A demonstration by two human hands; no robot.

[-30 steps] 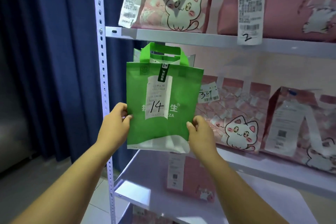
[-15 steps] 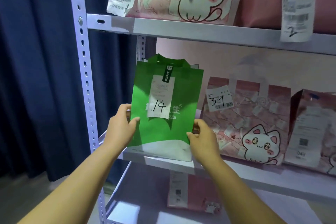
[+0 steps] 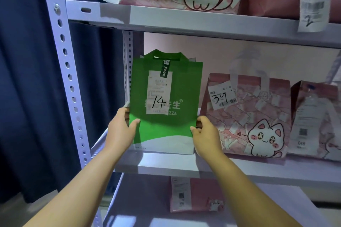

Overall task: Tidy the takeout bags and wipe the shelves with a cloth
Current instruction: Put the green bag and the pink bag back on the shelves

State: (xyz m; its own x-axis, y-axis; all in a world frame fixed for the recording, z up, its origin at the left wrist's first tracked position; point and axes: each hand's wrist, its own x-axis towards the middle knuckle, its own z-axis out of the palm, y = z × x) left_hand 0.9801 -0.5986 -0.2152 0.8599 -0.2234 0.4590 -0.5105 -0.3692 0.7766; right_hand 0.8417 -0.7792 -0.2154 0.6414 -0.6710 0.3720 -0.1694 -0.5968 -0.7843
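One head-worn camera looks forward at the shelves (image 3: 184, 21) from close (wide-angle, slightly downward)

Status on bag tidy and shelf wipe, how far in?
Done: pink cat bags stand upright on the middle shelf. In hand: left hand and right hand grip the green bag marked 14 by its sides, at that shelf's left end. Left: no cloth in view, so wiping looks unstarted.

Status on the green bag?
Left hand and right hand grip green bag by its sides. Bag upright at left end of shelf. Pink bag close on its right.
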